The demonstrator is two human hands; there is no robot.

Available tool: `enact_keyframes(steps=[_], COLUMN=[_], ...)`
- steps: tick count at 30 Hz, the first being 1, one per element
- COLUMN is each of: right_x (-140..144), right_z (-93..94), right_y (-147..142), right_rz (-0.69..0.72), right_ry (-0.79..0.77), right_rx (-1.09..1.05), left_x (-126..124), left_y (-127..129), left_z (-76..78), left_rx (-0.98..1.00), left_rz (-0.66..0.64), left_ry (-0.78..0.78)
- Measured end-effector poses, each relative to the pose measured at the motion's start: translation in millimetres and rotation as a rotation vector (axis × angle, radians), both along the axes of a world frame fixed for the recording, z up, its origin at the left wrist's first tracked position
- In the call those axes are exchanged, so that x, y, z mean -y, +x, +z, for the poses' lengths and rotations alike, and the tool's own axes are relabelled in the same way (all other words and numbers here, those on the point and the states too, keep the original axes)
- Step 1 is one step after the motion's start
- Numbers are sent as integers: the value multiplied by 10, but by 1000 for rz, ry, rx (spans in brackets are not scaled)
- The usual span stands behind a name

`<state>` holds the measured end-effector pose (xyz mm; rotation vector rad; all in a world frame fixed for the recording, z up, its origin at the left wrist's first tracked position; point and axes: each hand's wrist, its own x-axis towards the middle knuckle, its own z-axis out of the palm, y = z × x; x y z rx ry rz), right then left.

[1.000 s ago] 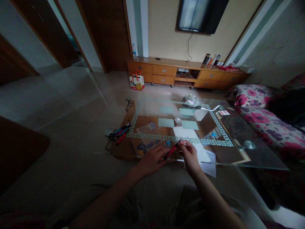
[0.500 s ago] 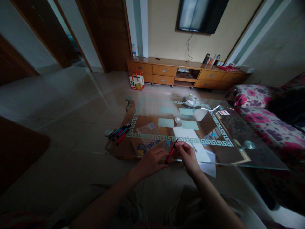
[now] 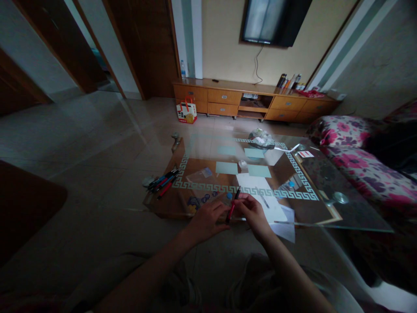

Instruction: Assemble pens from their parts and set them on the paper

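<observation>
A red and black pen [image 3: 232, 206] stands nearly upright between my two hands, over the near edge of the glass coffee table [image 3: 325, 217]. My left hand [image 3: 208, 219] grips its lower end and my right hand [image 3: 250, 211] pinches its middle. White paper sheets [image 3: 276, 213] lie just right of my right hand. A small blue cap [image 3: 229, 195] and a few dark round pieces [image 3: 200, 200] lie just beyond my left hand.
A bundle of pens [image 3: 161, 181] lies at the table's left edge. Pale green cards [image 3: 226, 168], a clear packet [image 3: 200, 175] and a plastic bag [image 3: 261, 138] sit farther back. A floral sofa [image 3: 358, 161] stands to the right, with a TV cabinet [image 3: 254, 101] and a paper bag [image 3: 186, 111] beyond.
The pen has swung from a slant toward the right to almost upright. My right hand has slid left, closer to my left hand.
</observation>
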<state>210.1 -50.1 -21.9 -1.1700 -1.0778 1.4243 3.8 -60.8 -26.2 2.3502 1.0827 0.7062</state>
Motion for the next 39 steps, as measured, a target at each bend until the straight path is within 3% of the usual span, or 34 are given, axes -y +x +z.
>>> enact_keyframes(steps=[4, 8, 11, 15, 18, 30, 35, 39], right_x=[-7, -167, -349, -518, -571, -651, -647, -605], right_z=[2, 71, 105, 81, 15, -291, -316, -217], right_y=[11, 300, 659, 1065, 1226, 1253, 1236, 1163], right_rz=[61, -71, -177, -255, -264, -207, -232, -294], right_ry=[2, 87, 146, 187, 221, 231, 232, 273], right_rx=[18, 167, 447, 1006, 1206, 1322, 1329, 1299], left_x=[-3, 28, 59, 83, 89, 57, -3, -154], left_y=[-2, -11, -24, -40, -46, -90, -184, -396], left_z=[-17, 49, 125, 173, 159, 169, 199, 272], left_rx=[-20, -18, -3, 18, 34, 30, 40, -25], left_rz=[10, 7, 25, 16, 7, 28, 81, 178], left_ry=[-28, -57, -86, -95, -87, -101, -74, -16])
